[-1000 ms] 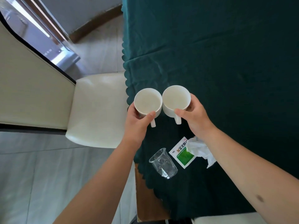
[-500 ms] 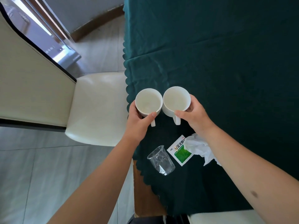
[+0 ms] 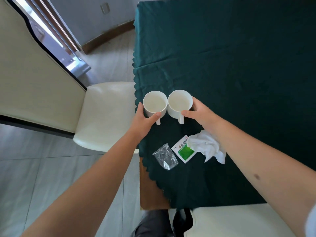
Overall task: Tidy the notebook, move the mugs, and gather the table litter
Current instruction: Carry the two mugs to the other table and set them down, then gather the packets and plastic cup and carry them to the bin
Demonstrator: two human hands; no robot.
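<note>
My left hand (image 3: 142, 119) is curled around the left white mug (image 3: 155, 104), thumb on its near side, and my right hand (image 3: 199, 113) grips the right white mug (image 3: 179, 103) the same way. Both mugs sit side by side, touching, near the left edge of the green tablecloth (image 3: 239, 65). Nearer me lie a clear plastic cup (image 3: 165, 159), a green sachet (image 3: 184, 150) and a crumpled tissue (image 3: 206, 146).

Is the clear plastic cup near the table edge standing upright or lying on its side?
Lying on its side. The clear plastic cup rests along its wall on the green tablecloth, its open rim facing sideways.
</note>
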